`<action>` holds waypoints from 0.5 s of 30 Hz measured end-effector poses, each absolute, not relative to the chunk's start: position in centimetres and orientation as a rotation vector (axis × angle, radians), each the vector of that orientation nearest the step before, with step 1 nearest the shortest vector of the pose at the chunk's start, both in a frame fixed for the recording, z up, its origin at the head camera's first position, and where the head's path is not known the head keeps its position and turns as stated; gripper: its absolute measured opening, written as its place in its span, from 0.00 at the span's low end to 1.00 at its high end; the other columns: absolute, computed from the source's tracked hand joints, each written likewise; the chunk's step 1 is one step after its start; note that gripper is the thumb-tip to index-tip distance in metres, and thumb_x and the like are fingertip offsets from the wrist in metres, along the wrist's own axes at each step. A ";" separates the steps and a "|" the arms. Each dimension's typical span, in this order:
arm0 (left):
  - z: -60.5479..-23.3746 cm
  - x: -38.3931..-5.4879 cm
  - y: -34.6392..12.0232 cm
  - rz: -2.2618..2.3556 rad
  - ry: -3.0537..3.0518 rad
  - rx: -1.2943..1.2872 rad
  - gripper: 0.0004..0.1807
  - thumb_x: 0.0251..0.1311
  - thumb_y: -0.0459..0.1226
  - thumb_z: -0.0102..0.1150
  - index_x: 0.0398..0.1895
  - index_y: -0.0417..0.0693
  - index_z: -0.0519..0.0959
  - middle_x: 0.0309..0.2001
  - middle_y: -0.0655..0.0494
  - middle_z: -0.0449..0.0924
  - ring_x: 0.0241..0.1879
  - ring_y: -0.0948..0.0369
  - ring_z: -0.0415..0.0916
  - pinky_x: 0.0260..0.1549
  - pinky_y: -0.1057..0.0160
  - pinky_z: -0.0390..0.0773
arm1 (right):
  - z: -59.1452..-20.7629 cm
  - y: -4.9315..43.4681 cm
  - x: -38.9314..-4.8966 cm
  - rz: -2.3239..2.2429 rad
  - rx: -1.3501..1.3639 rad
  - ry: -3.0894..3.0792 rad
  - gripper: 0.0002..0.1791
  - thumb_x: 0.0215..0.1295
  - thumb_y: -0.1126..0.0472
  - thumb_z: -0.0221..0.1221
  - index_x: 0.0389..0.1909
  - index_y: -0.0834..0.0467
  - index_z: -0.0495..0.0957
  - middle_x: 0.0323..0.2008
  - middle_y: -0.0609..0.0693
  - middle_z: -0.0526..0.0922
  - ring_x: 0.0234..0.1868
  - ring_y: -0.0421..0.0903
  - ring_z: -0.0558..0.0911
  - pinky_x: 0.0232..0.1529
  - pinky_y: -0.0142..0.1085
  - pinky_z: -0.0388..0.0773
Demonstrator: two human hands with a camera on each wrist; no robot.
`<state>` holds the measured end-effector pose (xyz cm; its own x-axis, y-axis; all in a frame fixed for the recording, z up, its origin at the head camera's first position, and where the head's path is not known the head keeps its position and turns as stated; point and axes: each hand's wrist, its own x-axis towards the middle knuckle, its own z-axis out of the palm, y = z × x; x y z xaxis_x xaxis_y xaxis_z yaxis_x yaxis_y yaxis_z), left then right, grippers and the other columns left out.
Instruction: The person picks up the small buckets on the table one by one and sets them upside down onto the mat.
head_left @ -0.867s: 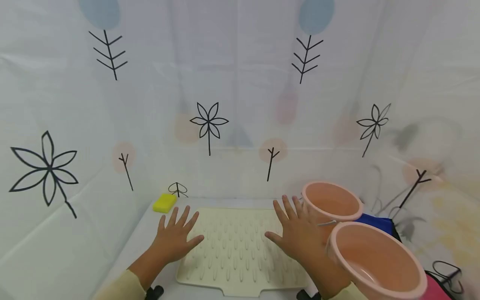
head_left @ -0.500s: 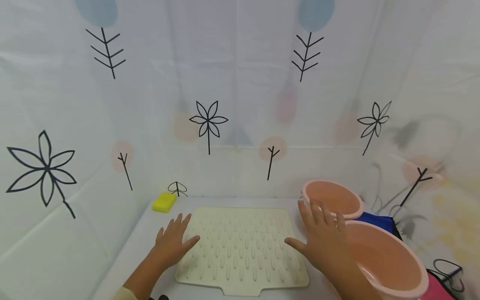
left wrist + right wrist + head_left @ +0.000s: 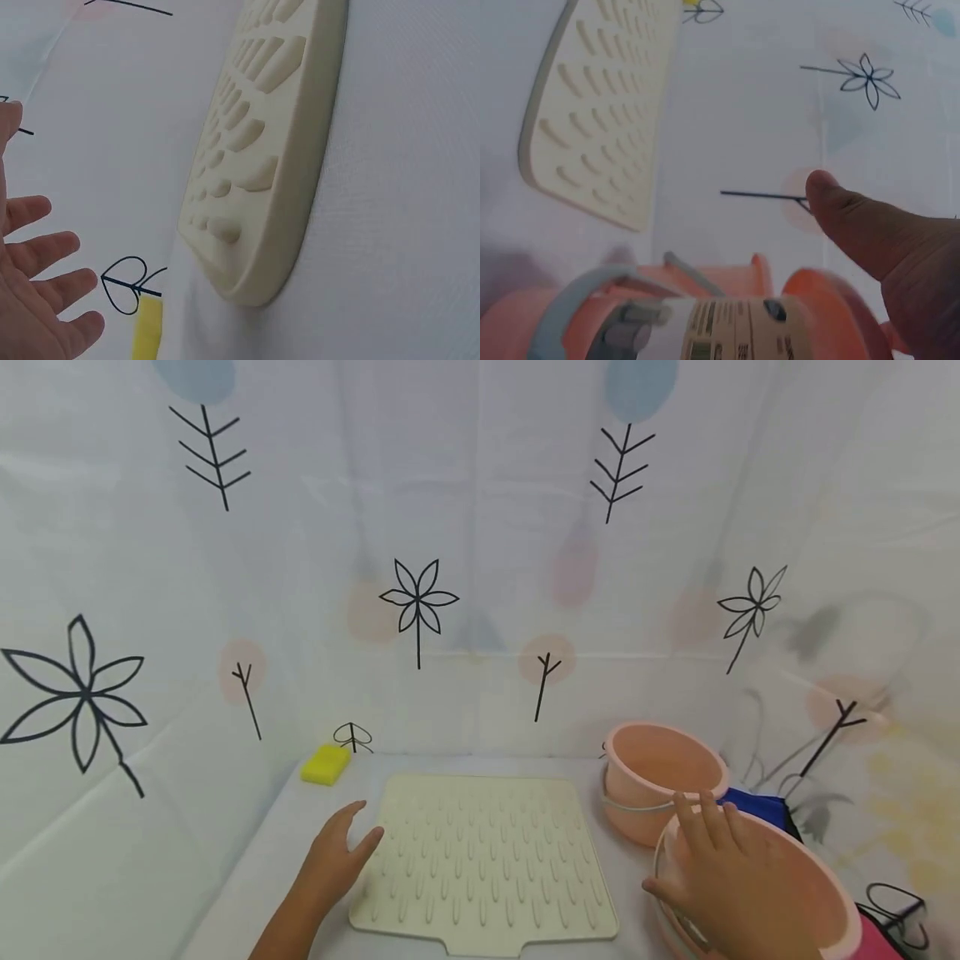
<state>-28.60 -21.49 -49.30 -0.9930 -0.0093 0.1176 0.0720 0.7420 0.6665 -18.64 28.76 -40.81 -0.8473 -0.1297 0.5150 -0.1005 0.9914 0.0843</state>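
A cream washboard [image 3: 483, 860] covered in raised oblong bumps lies flat on the white table. Beside its left edge my left hand [image 3: 326, 864] hovers with loosely bent fingers and thumb apart, holding nothing; its fingers [image 3: 52, 289] are spread in the left wrist view. At the right, my right hand [image 3: 723, 877] is over the near peach bucket [image 3: 813, 864], fingers extended, hiding part of its rim and inside. Whether it touches the bucket cannot be told. The right wrist view shows the thumb [image 3: 855, 217] above the bucket's labelled side and grey handle [image 3: 574, 300].
Behind the near bucket stands a second peach bucket [image 3: 663, 764]. A yellow sponge [image 3: 326, 764] lies at the table's back left. Blue fabric [image 3: 753, 806] and a pink item [image 3: 873, 939] show at the right. A patterned white curtain [image 3: 480, 527] encloses the back and sides.
My right hand has moved right, from over the washboard's right side to above the near bucket. My left hand has drawn slightly back and its fingers have bent. Washboard and buckets stay put.
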 end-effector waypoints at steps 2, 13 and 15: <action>-49.6 -28.7 -21.6 -1.127 -2.809 -0.032 0.50 0.69 0.70 0.50 0.81 0.46 0.61 0.80 0.37 0.59 0.79 0.36 0.54 0.74 0.32 0.57 | -40.8 30.0 -18.3 -0.092 0.222 -2.533 0.66 0.40 0.25 0.74 0.73 0.64 0.68 0.68 0.71 0.75 0.66 0.71 0.74 0.68 0.69 0.64; -51.5 -28.9 -21.6 -1.325 -2.829 0.079 0.42 0.73 0.60 0.55 0.79 0.43 0.63 0.78 0.34 0.62 0.76 0.33 0.60 0.71 0.30 0.61 | -42.8 33.5 -16.9 0.159 0.235 -2.681 0.66 0.46 0.26 0.74 0.76 0.66 0.64 0.70 0.70 0.70 0.67 0.69 0.67 0.84 0.53 0.39; -51.9 -28.8 -21.7 -1.302 -2.852 0.091 0.42 0.72 0.60 0.56 0.79 0.43 0.64 0.77 0.33 0.63 0.76 0.33 0.60 0.71 0.30 0.61 | -43.8 33.3 -16.0 0.438 0.215 -2.758 0.59 0.59 0.34 0.71 0.80 0.63 0.57 0.78 0.63 0.62 0.76 0.58 0.61 0.82 0.49 0.53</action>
<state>-28.78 -21.72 -51.86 -0.9983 -0.0546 -0.0195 -0.0506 0.6537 0.7550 -16.02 33.26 -43.81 -0.9311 -0.0946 0.3523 -0.1992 0.9410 -0.2737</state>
